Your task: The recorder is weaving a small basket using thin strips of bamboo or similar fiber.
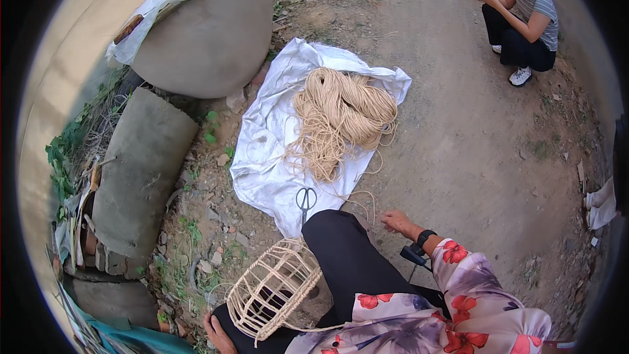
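1. Left hand (pixel 218 334) at the bottom edge, fingers curled under the base of a half-woven basket (pixel 274 288), steadying it against a black-trousered knee (pixel 347 255).
2. Right hand (pixel 398 221) stretched out low over the dirt path (pixel 458 157), just right of the knee; fingers bent, pinching what looks like a thin strand, though too fine to tell for sure.
3. Basket an open cage of pale cane, tilted on its side left of the knee, just below the sheet.
4. White sheet (pixel 262 170) spread on the ground beyond the knee, carrying a large coil of pale cord (pixel 341 118).
5. Scissors (pixel 305 200) on the sheet's near edge, closed, between coil and knee.
6. Rounded stone (pixel 209 39) and concrete slab (pixel 141 170) left of the sheet.
7. Another person (pixel 524 19) crouched far right of the sheet, looking at a phone.
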The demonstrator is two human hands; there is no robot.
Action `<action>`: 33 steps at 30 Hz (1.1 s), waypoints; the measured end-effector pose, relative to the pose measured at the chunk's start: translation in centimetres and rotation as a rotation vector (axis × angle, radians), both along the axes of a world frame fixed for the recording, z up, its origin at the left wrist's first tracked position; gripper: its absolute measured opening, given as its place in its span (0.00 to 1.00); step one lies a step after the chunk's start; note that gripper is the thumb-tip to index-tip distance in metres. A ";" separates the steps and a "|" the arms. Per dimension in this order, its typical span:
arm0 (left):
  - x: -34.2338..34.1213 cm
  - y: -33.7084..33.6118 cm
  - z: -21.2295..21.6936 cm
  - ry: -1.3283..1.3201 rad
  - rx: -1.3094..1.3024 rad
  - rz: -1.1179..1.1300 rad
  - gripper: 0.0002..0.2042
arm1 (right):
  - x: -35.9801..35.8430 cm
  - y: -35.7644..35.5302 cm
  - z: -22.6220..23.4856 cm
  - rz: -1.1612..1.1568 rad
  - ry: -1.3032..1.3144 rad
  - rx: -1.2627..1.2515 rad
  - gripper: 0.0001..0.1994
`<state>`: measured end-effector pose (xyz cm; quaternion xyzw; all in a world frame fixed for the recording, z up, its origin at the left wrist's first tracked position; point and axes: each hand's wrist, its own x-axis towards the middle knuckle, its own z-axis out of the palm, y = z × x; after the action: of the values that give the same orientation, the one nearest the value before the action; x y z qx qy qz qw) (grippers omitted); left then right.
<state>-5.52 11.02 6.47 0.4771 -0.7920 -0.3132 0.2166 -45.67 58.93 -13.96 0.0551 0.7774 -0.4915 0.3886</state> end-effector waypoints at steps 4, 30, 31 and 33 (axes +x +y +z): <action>-3.3 3.2 4.0 -0.021 0.129 -0.078 0.25 | -0.3 1.4 -3.9 -0.012 -0.006 -0.004 0.13; 0.2 -0.1 2.9 -0.087 -0.008 -0.069 0.19 | -10.6 -17.3 -11.8 -0.058 0.045 -0.179 0.32; -0.9 0.8 3.5 -0.116 -0.005 -0.052 0.19 | -10.3 -17.5 -10.9 0.069 -0.031 -0.136 0.30; -3.9 3.9 6.1 -0.187 -0.003 -0.022 0.19 | -9.5 -17.5 -11.1 0.357 0.056 -0.040 0.24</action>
<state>-9.38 14.95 12.53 0.4951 -0.8145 -0.2685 0.1389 -55.14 41.39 -25.03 -0.1053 0.7754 -0.4316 0.4487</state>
